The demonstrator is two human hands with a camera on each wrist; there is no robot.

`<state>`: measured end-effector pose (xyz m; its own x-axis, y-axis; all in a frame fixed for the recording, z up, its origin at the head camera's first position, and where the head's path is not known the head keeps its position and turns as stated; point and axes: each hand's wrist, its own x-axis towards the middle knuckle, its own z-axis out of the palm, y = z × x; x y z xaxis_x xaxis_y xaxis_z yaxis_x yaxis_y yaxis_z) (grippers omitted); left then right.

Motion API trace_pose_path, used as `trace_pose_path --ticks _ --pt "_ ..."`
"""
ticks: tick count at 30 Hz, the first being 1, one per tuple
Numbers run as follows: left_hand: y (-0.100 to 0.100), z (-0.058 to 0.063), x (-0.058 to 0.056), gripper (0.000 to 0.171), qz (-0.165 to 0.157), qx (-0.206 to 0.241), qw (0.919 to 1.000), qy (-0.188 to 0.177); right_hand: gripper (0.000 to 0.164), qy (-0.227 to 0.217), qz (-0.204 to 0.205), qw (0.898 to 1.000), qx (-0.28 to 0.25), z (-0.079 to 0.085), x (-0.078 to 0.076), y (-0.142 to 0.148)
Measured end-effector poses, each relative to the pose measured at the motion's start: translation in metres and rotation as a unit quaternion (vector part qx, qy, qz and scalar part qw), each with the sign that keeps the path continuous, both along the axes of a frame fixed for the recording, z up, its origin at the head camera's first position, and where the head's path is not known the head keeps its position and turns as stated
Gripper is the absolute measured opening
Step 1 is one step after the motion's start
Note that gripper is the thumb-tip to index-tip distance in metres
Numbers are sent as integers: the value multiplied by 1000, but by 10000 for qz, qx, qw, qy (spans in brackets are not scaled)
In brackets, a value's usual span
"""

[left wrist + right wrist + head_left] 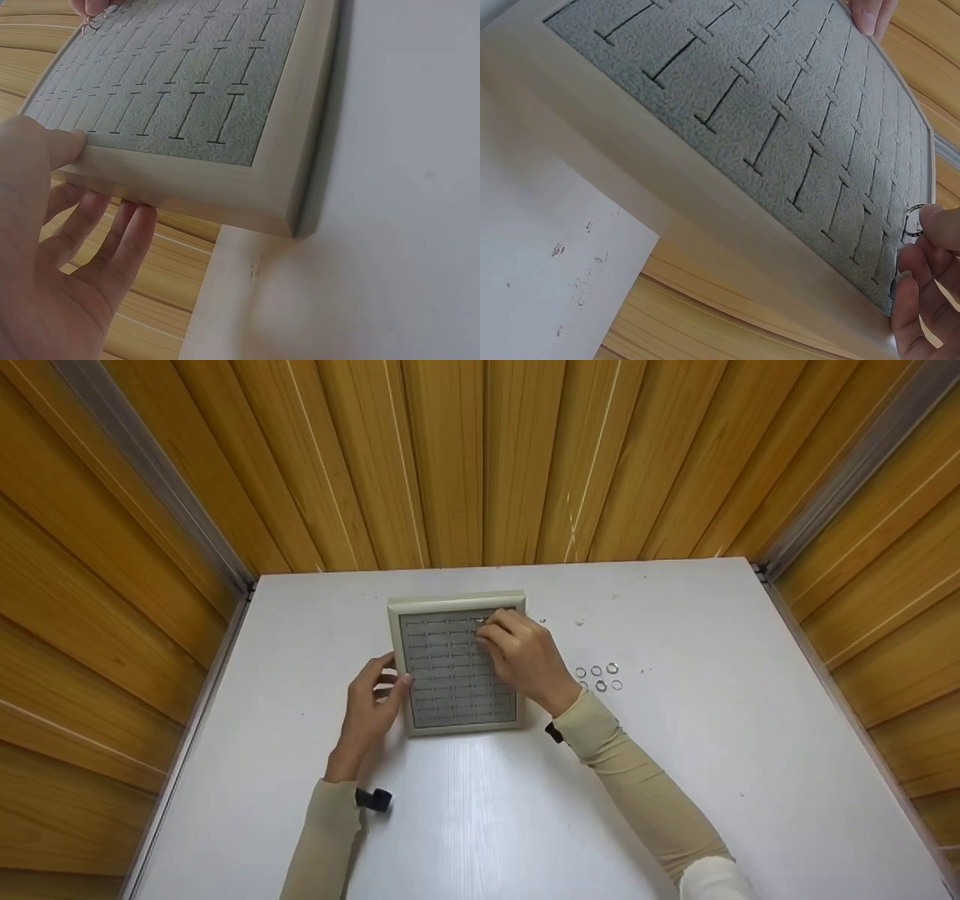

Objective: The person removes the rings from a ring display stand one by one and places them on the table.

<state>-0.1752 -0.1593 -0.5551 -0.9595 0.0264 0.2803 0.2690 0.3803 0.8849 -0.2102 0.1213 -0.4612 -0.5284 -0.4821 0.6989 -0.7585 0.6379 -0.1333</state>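
A ring display tray (463,730) with a pale wooden frame and a grey slotted foam pad (450,667) is propped up at a tilt on the table. My left hand (369,709) grips its left edge, thumb on the front and fingers behind. Near the top right of the pad, my right hand (529,656) pinches a small metal ring (908,219) against the slots. How deep the ring sits in a slot is hidden by the fingers. The slots lower down in the right wrist view hold nothing.
Several loose rings (601,686) lie in two rows on the white table (675,772), right of the tray. A few tiny specks (579,623) dot the surface behind them. Wood-slat walls (450,465) with metal corner posts stand around the table.
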Motion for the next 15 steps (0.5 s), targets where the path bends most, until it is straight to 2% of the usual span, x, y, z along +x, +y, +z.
trace_pose_path --ticks 7,15 --pt "0 1 0 43 -5 -9 10000 -17 14 -289 322 9987 -263 2 3 4" --pt "0 2 1 44 -10 16 10000 -35 5 -506 408 9972 -382 3 10 12"
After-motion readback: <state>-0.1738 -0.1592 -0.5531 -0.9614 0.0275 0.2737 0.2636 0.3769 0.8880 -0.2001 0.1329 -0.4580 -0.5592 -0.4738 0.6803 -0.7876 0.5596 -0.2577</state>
